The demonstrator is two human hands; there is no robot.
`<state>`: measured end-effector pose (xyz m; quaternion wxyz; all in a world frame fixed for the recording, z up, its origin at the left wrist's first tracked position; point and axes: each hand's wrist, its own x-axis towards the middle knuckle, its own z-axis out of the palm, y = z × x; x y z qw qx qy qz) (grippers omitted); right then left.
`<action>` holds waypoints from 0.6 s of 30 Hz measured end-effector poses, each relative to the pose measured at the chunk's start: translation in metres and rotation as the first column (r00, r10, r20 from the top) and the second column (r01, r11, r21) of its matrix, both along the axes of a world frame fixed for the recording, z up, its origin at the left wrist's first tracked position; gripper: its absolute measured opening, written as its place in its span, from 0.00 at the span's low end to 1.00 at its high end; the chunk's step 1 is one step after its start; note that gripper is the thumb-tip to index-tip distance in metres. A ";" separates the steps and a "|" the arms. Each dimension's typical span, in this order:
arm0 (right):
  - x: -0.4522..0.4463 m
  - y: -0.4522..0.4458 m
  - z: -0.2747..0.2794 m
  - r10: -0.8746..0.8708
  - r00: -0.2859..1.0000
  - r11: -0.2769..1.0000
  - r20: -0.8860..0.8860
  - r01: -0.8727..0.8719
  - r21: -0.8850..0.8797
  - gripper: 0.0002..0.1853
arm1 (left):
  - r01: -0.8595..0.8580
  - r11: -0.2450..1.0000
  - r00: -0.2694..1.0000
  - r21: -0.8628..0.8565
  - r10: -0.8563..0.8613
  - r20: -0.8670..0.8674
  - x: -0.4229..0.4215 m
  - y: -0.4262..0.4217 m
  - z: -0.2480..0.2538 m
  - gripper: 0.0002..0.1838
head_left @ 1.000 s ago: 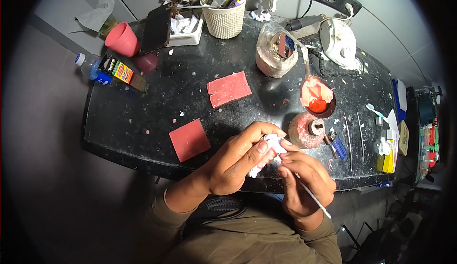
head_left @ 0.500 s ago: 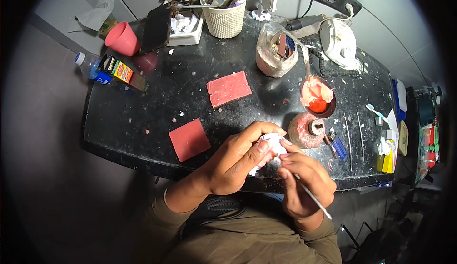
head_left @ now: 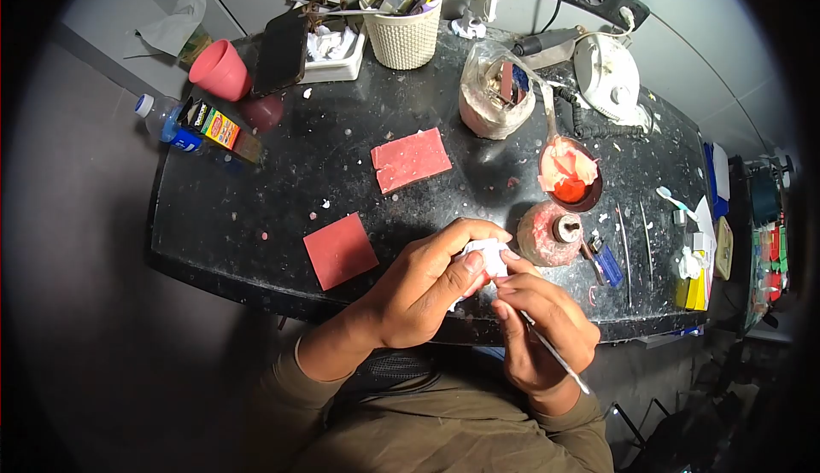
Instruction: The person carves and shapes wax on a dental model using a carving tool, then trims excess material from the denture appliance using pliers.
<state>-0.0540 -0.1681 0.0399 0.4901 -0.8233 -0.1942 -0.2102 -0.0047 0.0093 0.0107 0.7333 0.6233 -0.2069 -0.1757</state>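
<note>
My left hand (head_left: 418,298) is closed around a small white plaster dental model (head_left: 490,257), with a bit of pink-red wax showing at its lower edge. Pinched in my right hand (head_left: 551,328) is a thin metal wax carver (head_left: 561,362), its free end pointing down toward my sleeve. The tip by the model is hidden among my fingers. Both hands meet over the front edge of the black table. Just beyond them stands a stained spirit burner (head_left: 547,236), and a pink wax sheet (head_left: 340,251) lies left of my left hand.
A ladle (head_left: 571,184) with pink and red wax rests behind the burner. A blue lighter (head_left: 607,264) and thin metal tools (head_left: 626,255) lie to the right. Another wax sheet (head_left: 412,160), a plastic-lined tub (head_left: 495,106) and a tool basket (head_left: 403,37) are farther back.
My right hand and the carver have shifted slightly left, closer to the model. The model has turned a little in my left hand. The things on the table stay put.
</note>
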 end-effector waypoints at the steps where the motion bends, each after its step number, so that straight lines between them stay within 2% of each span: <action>1: 0.000 -0.001 -0.001 0.001 1.000 1.000 0.000 -0.001 0.000 0.08 | -0.001 1.000 1.000 0.000 0.001 0.000 0.000 0.000 0.000 0.23; 4: -0.001 -0.003 -0.003 -0.048 0.999 0.997 -0.020 0.049 0.058 0.08 | -0.015 1.000 1.000 0.008 0.015 0.020 0.000 -0.002 0.000 0.22; 7: -0.001 -0.002 0.000 -0.063 0.997 0.998 -0.043 0.064 0.014 0.08 | -0.035 0.999 0.999 0.003 0.034 0.038 0.000 -0.003 0.000 0.22; 13: -0.003 -0.008 0.004 0.042 0.998 0.998 -0.048 -0.039 0.055 0.08 | -0.050 0.999 0.997 0.021 0.049 0.058 0.000 -0.002 -0.002 0.21; 16: -0.010 -0.019 0.002 0.039 0.991 0.962 -0.126 -0.003 0.274 0.11 | -0.041 0.999 0.999 -0.005 0.041 -0.022 0.001 0.000 -0.003 0.21; 18: -0.009 -0.026 -0.003 0.043 0.996 0.934 -0.076 -0.013 0.357 0.15 | -0.054 0.993 0.996 -0.107 0.046 -0.077 0.002 -0.001 -0.001 0.22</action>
